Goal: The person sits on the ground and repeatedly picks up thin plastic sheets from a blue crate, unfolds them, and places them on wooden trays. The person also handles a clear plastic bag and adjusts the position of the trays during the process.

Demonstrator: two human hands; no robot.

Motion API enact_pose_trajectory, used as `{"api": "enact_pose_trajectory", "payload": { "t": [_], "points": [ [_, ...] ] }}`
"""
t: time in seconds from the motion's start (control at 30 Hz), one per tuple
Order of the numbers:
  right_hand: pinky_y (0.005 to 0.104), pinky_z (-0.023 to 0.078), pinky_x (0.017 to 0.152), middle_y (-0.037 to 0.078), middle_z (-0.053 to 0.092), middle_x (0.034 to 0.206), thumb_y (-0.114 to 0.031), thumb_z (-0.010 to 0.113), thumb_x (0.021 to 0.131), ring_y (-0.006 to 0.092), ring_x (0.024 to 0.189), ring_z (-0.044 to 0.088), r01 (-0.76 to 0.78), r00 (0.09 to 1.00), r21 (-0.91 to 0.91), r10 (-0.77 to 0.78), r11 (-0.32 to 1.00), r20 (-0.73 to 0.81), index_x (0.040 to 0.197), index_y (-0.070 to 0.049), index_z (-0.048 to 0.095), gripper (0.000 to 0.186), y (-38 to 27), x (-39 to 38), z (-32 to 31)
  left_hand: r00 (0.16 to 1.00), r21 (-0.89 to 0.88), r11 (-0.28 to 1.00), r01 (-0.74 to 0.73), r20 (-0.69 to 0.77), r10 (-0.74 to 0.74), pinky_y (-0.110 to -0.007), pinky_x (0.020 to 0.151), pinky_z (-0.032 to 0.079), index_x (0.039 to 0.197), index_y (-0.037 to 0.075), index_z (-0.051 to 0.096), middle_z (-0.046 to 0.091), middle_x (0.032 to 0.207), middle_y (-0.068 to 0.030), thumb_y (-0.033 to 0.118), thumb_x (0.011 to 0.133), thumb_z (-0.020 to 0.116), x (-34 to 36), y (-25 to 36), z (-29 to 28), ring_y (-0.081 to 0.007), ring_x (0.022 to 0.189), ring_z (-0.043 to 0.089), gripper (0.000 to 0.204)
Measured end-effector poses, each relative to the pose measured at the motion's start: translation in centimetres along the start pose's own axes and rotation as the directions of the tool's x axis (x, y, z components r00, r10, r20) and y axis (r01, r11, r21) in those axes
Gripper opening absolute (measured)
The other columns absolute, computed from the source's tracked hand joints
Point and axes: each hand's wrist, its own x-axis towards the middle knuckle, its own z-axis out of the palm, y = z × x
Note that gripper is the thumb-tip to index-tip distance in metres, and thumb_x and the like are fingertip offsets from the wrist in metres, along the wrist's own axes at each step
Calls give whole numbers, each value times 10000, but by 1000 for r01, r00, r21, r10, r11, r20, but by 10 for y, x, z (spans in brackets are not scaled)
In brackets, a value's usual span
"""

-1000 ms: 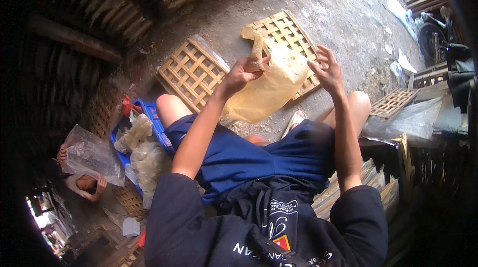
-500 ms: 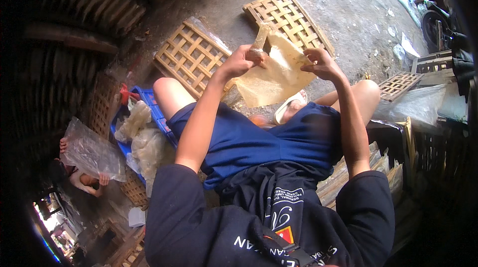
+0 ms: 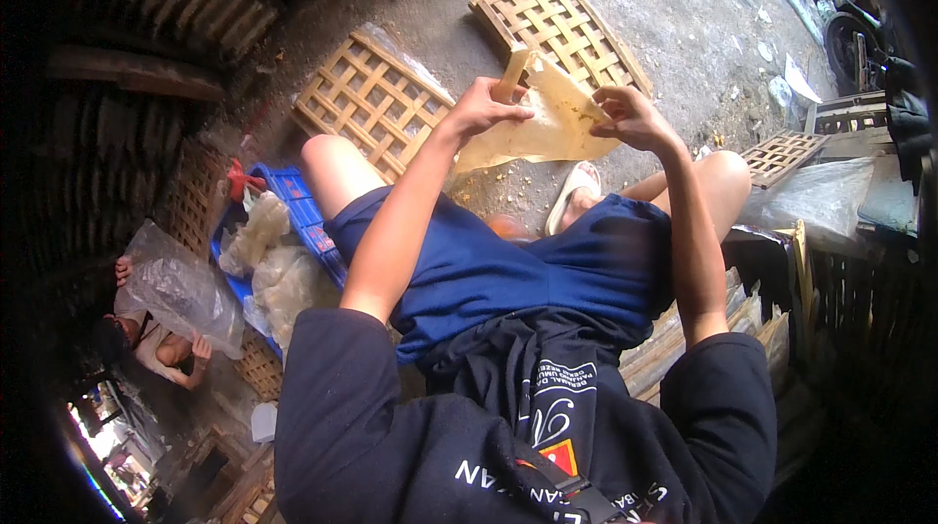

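Stretched between my two hands is a thin, yellowish translucent sheet [image 3: 557, 119], crumpled, with small brown specks near its right edge. My left hand [image 3: 486, 106] is closed on its left side, thumb laid across. A flat tan strip [image 3: 511, 77] sticks up from that hand; whether it is a separate stick or a fold of the sheet I cannot tell. At the right edge, my right hand [image 3: 633, 120] pinches the sheet between thumb and bent fingers. Both hands are held above the floor, in front of my knees.
Two woven bamboo racks [image 3: 376, 99] [image 3: 562, 26] lie on the floor ahead. By my left knee, a blue crate [image 3: 298, 197] holds crumpled plastic [image 3: 283, 275]. Further left, another person [image 3: 171, 353] holds a transparent plastic sheet [image 3: 186, 275]. A smaller bamboo rack [image 3: 782, 158] lies at right.
The sheet's lower edge has lifted and its shape has shifted, uncovering more floor and my sandalled foot. Both hands keep hold of it. The view has shifted slightly.
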Motion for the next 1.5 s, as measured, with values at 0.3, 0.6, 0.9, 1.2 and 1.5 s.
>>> {"api": "enact_pose_trajectory", "payload": {
  "t": [0.3,0.6,0.9,1.2,1.5],
  "points": [
    [363,518,796,153,677,999,-407,801,761,227,947,648,99,990,66,-92,993,-103,1082,-20,639,528,1,3,20,965,154,977,-148,237,109,-241,721,457,987,51,722,684,842,17,108,848,711,4,-1,20,-65,770,577,151],
    [327,396,519,44,552,586,-487,709,825,114,551,480,147,965,-151,-175,978,-195,730,-18,647,483,8,2,32,945,206,963,-172,311,102,-237,634,418,1011,47,719,656,812,19,245,861,724,-4,6,14,-56,716,512,248],
    [305,498,785,50,675,796,-311,749,827,144,789,630,277,948,-123,-292,953,-128,1004,-40,693,328,17,1,35,977,254,946,-203,123,176,-252,699,479,1050,54,718,689,833,15,313,868,732,4,-6,24,-49,776,557,317],
    [326,497,620,71,672,781,-326,781,802,152,694,618,-34,989,12,36,999,-141,1029,-29,695,383,-1,-2,38,992,420,899,-124,63,107,-267,665,475,1067,76,721,691,798,-7,325,883,709,2,-4,38,-57,730,556,310],
    [333,488,581,96,678,760,-251,778,791,158,650,619,123,983,-151,-141,981,-113,986,-17,702,314,19,-5,41,969,454,856,-246,102,225,-241,659,474,1055,48,717,688,827,23,267,914,676,6,-10,36,-44,748,559,264]
  ]
}}
